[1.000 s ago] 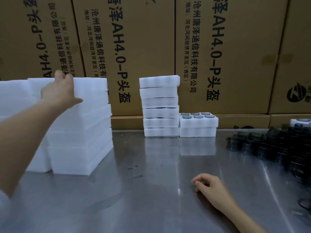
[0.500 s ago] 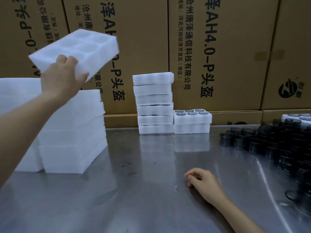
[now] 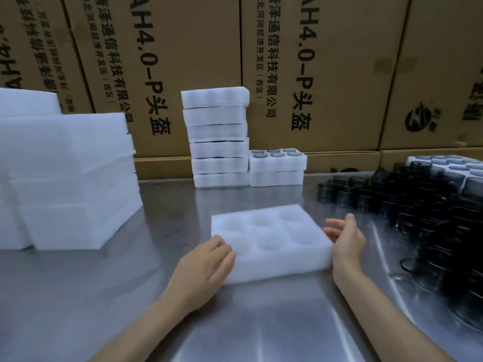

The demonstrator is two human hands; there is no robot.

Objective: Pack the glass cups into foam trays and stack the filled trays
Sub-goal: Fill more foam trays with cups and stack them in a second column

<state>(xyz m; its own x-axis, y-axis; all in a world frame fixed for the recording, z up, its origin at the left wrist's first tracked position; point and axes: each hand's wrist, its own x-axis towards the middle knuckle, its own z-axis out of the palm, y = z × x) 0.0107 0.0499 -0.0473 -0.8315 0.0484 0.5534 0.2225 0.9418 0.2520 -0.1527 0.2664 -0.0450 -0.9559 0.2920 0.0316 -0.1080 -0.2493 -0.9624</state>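
An empty white foam tray (image 3: 269,239) with six round pockets lies flat on the steel table, in front of me. My left hand (image 3: 209,265) rests against its near left corner, fingers fairly straight. My right hand (image 3: 346,237) touches its right side with the fingers extended. Many dark glass cups (image 3: 423,212) crowd the table to the right. At the back stands a tall stack of filled trays (image 3: 218,137), and beside it a short stack (image 3: 277,167) whose top tray shows cups in its pockets.
A big pile of empty foam trays (image 3: 70,178) takes up the left side. Another foam tray with cups (image 3: 449,163) sits at the far right behind the loose cups. Cardboard boxes (image 3: 300,74) wall off the back of the steel table (image 3: 104,296).
My left hand lifted a tray off the left pile and brought it down to the table's middle. My right hand moved up from the table to the tray's right side.
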